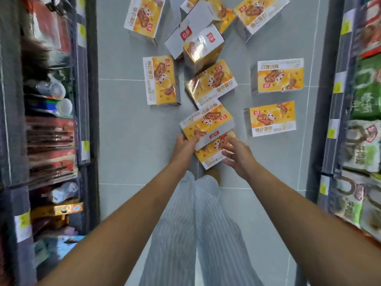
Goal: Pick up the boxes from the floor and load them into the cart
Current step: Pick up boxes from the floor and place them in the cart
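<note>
Roughly a dozen yellow snack boxes (280,77) lie scattered down the middle of the floor (127,141) between shelves (51,131); no cart shows. Picking up is the step in hand. The left hand (185,144) meets the left corner of the nearest box (214,151), though I cannot tell if it grips. The right hand (237,155), fingers spread, reaches its right side. Next, both hands likely need to clamp and lift.
</note>
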Available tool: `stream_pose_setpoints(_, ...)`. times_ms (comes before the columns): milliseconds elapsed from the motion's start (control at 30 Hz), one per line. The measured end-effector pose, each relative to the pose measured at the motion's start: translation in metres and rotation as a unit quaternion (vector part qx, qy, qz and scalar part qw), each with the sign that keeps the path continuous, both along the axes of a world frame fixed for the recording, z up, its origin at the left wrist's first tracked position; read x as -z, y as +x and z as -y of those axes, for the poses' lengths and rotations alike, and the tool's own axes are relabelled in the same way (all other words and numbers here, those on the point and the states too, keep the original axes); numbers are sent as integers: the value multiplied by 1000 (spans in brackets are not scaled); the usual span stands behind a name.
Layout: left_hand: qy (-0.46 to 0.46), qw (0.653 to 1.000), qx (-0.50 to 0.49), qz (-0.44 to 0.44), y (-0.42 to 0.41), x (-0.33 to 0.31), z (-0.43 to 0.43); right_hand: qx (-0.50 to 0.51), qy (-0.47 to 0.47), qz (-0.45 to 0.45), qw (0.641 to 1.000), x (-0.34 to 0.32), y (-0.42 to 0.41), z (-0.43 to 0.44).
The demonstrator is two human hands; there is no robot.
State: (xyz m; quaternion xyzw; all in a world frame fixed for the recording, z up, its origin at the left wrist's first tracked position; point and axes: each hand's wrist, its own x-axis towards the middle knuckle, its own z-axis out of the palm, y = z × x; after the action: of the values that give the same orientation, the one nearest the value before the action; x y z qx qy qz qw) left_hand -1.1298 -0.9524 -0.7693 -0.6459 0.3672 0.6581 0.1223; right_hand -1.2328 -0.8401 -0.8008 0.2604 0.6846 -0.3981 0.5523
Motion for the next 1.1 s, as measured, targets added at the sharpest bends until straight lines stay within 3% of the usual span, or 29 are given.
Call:
stream_pose_setpoints(233, 52, 997, 21, 61, 3, 152, 11, 8, 38, 15, 999, 131, 3, 14)
stream_pose_setpoints(500, 113, 990, -22, 84, 1, 257, 10, 41, 53, 15, 998, 251, 10, 23)
stream_pose_setpoints(900, 142, 985, -42, 89, 1, 305, 23, 90, 91, 40, 991, 311, 2, 42)
stream_pose_setpoints(1100, 160, 983, -60, 70, 5, 297, 28, 118, 121, 6, 986, 295, 1, 50)
